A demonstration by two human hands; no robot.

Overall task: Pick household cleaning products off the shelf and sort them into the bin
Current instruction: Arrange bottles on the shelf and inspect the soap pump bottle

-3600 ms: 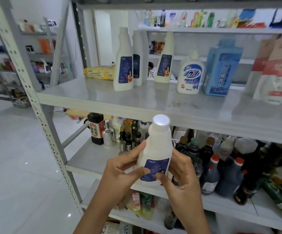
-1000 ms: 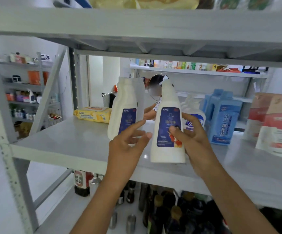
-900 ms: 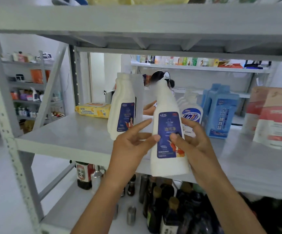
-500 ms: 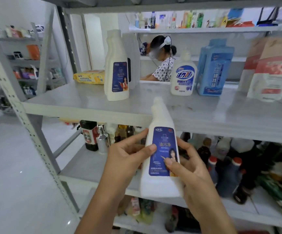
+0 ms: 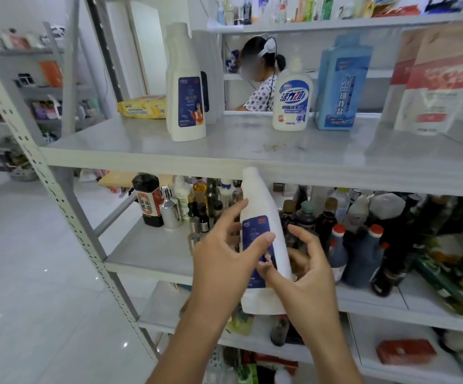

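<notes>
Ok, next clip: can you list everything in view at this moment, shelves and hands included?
shelf rack: one, grey, fills the view
held bottle: one, white with blue label, in front of the middle shelf
white bottles: at least two, blue labels, upper shelf left
yellow packet: one, yellow, upper shelf, left of those bottles
soap bottle: one, white and blue, upper shelf centre
blue container: one or two, blue, right of the soap bottle
pouches: count unclear, red and white, upper shelf far right
sauce bottles: many, mostly dark, middle shelf
red box: one, red, lowest shelf right
other person: one, behind the rack
left hand: grips the held bottle, thumb across its label
right hand: thumb on the label, fingers beside the bottle
</notes>
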